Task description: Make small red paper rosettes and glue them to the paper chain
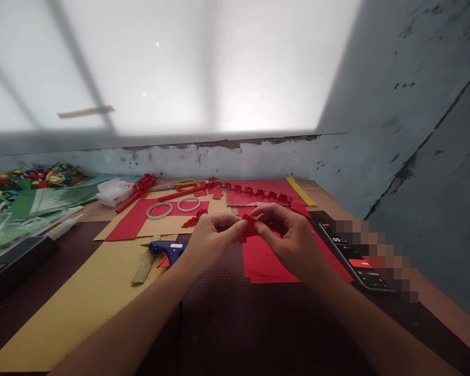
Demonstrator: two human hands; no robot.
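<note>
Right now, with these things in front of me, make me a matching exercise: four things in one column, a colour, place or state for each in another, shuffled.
Things
1. Glue gun
2. Phone
3. Scissors
4. Small red paper

Descriptions
A. Silver and yellow
B. Held between the left hand and right hand
C. Blue
D. Lit up, right of both hands

Pairs: 1-C, 2-D, 3-A, 4-B

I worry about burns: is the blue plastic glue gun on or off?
Apparently on: a small red light glows on the blue plastic glue gun. Its heat can't be seen.
</note>
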